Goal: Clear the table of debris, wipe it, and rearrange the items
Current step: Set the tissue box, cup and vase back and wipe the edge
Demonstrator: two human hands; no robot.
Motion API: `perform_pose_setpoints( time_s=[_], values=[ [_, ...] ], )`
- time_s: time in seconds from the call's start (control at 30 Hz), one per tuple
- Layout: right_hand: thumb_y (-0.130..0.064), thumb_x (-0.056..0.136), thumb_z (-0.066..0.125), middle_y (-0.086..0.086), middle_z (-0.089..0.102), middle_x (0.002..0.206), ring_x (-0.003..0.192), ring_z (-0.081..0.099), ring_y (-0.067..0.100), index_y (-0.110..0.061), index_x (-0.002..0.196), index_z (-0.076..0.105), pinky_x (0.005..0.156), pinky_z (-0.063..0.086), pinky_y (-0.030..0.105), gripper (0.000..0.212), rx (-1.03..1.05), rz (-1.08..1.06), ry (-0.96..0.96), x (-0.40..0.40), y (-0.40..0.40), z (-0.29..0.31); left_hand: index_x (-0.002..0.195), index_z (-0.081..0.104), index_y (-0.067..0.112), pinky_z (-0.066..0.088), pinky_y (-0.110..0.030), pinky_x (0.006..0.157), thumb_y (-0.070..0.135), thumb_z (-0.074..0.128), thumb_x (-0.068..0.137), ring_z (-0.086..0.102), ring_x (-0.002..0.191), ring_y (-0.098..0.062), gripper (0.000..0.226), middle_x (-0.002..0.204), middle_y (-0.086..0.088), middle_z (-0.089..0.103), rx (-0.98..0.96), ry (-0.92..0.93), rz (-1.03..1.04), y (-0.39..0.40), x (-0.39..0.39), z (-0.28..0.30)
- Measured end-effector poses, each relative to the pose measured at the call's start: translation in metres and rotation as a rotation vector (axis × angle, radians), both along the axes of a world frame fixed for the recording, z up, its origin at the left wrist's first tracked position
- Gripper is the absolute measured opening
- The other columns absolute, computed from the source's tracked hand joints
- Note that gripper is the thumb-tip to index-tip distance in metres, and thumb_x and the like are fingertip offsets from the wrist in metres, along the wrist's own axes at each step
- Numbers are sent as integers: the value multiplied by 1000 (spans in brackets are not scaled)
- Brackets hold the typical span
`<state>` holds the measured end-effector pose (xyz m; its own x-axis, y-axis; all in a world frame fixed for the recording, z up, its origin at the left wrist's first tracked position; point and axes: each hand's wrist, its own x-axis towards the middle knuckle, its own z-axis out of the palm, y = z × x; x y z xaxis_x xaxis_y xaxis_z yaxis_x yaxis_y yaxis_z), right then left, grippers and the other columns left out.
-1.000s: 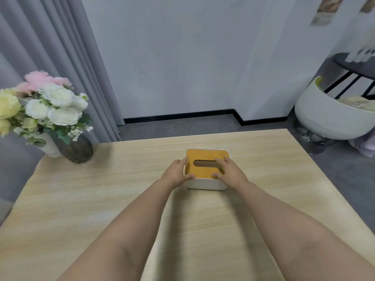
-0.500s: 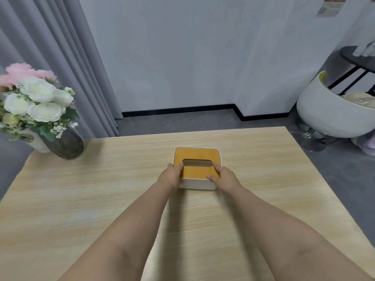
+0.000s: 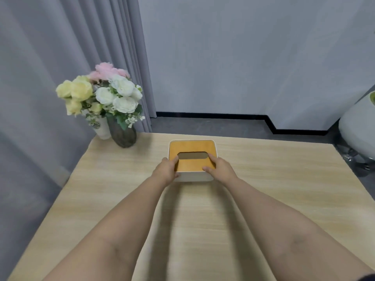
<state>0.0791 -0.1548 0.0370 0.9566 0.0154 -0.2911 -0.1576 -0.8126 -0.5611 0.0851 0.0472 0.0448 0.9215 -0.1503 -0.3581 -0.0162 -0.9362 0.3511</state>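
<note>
A white tissue box with an orange wooden lid and an oval slot stands near the far edge of the light wooden table. My left hand grips the box's near left corner, fingers curled over the lid's edge. My right hand grips the near right corner the same way. A dark vase with white, yellow and pink flowers stands at the table's far left corner, with a white cup just behind it.
Grey curtains hang along the left, close to the table's left edge. A white round chair sits on the dark floor at the right, beyond the table's corner. A pale wall with a black skirting stands behind.
The box has slid away from me toward the table's far edge, both hands still on it. The view has swung left, so the flowers now appear nearer the middle.
</note>
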Motion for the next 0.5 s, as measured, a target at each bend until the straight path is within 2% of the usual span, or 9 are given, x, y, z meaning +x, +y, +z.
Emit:
perform_pose_setpoints(
  time_s=[0.2,0.5],
  values=[
    [-39,91,55,12,45,137,125,43,28,-22,146,27,99,35,32,64,-26,110,-10,13,89,2,149,21,22,38,-33,101,30,58,91,47,118,-30,69,129,-14,42,7,-5,94,87,-8,7],
    [-38,92,54,12,46,136,124,45,29,-22,147,26,99,36,33,64,-7,225,0,31,213,-8,148,23,24,41,-34,97,31,60,90,50,114,-30,69,125,-14,45,41,22,220,208,-9,0]
  ],
)
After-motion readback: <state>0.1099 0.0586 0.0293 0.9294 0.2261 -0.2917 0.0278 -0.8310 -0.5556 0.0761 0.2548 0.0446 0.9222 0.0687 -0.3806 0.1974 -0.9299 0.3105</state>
